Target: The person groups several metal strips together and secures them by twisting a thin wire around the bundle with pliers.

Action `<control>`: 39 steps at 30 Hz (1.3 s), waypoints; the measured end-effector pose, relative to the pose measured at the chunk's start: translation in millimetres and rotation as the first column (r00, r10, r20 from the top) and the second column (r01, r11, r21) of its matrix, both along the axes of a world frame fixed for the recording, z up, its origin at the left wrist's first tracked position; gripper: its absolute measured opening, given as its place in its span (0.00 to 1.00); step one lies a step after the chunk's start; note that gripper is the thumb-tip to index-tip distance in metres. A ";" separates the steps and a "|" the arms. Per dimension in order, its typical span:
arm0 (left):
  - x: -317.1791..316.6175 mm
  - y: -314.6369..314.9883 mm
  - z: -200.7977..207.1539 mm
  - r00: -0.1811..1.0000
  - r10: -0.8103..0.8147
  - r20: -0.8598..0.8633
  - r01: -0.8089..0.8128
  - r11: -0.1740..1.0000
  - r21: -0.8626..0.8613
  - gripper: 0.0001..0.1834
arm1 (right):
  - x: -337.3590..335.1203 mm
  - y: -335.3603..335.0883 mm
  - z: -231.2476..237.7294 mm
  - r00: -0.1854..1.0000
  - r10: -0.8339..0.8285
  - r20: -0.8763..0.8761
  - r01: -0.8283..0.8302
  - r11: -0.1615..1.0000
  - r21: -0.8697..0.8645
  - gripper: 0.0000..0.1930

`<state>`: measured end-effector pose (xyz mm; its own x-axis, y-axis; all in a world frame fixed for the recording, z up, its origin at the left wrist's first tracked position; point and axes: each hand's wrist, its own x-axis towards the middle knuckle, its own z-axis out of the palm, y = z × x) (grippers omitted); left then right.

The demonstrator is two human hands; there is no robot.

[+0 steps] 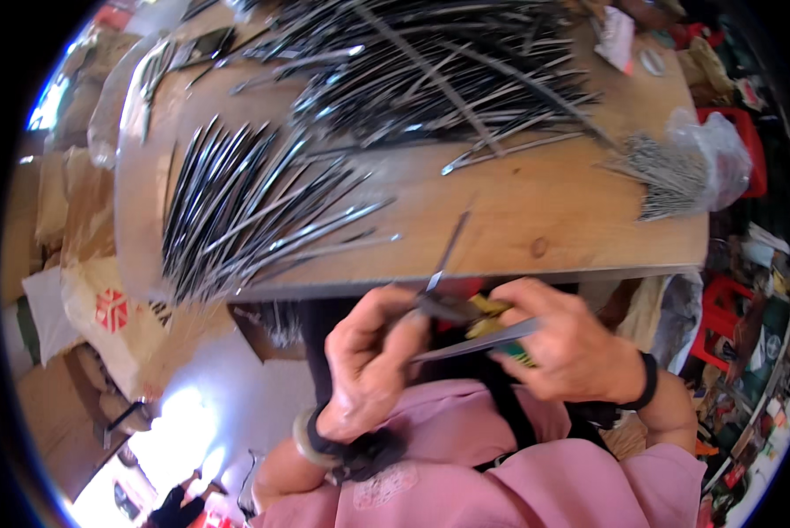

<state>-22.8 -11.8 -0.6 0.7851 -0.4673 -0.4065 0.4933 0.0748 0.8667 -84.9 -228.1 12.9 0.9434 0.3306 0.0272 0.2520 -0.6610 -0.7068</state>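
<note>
In front of my body, just off the table's near edge, my left hand (pixel 373 356) is closed in a pinch on a thin dark glossy strip (pixel 449 251), whose end points up over the table. Close to it, my right hand (pixel 566 339) wraps round a tool with yellow and green handles (pixel 483 321), which looks like pliers; its jaws are blurred near my left fingertips. A flat grey strip (pixel 479 341) spans the gap between both hands; I cannot tell whether it is part of the same strip.
On the wooden table (pixel 536 216) lie a fanned bunch of dark strips (pixel 237 211) at left and a larger pile (pixel 430 79) at the back. Thin grey wires (pixel 668 180) stick out of a clear bag (pixel 720 154) at right. Scissors (pixel 153 79) rest far left. Red stools (pixel 720 317) stand right.
</note>
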 end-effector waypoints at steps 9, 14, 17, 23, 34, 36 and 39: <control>44.4 17.6 11.9 0.974 0.204 0.099 -0.219 0.961 0.167 0.04 | 40.4 8.5 -12.3 0.996 0.026 0.085 -0.040 0.985 0.165 0.16; 68.4 102.1 2.9 0.817 0.212 0.536 -0.453 0.811 0.370 0.04 | 25.6 -72.6 6.2 0.943 -0.204 0.264 0.271 0.930 -0.249 0.08; 96.6 99.6 -7.9 0.574 -0.278 0.770 -0.528 0.593 0.608 0.13 | 39.1 -114.7 0.7 0.889 -0.278 0.364 0.406 0.847 -0.344 0.12; 80.0 34.5 32.4 0.541 -0.452 0.709 -0.253 0.716 0.650 0.14 | 45.4 -132.4 -9.3 0.903 -0.014 0.429 0.298 0.740 -0.604 0.10; 104.5 -84.3 -14.6 0.184 -0.714 0.675 -0.167 0.654 0.738 0.07 | 28.1 -99.1 54.5 0.720 -0.411 0.560 0.631 0.724 -0.280 0.08; 107.3 -88.5 -16.6 0.200 -0.731 0.652 -0.153 0.634 0.758 0.07 | 16.0 -92.3 46.4 0.605 -0.689 0.400 0.579 0.725 0.373 0.06; 107.5 -91.7 7.2 0.132 -0.736 0.664 -0.206 0.635 0.745 0.06 | 8.2 -89.2 13.5 0.628 -0.768 0.125 0.325 0.404 0.855 0.07</control>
